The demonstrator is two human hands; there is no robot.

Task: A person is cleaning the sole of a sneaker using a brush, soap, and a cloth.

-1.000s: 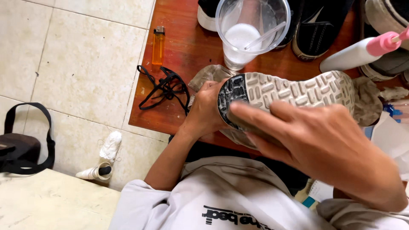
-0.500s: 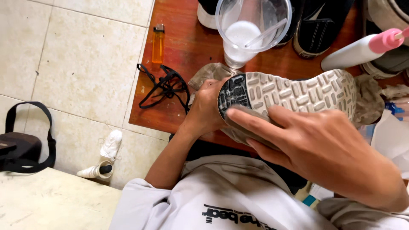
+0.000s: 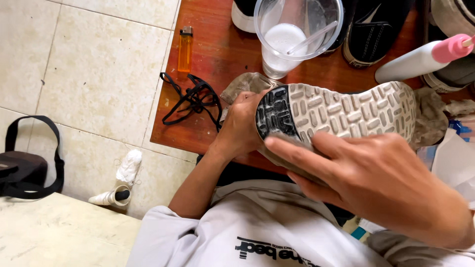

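Head view: both hands (image 3: 381,183) hold upturned shoe (image 3: 346,111) beside pink-capped bottle (image 3: 420,59).

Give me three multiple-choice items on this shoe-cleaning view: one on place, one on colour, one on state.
1. Where does the lighter lie?
A. on the wooden table, near its edge
B. on the tiled floor
C. inside the cup

2. What colour is the spray bottle's cap?
A. blue
B. pink
C. black

3. How is the shoe held?
A. sole up, between both hands
B. sole down on the table
C. hanging by its laces

Answers: 1 A, the lighter rests on the wood beside the black laces. 2 B, the cap is pink. 3 A, the left hand and right hand grip it with the tread facing the camera.
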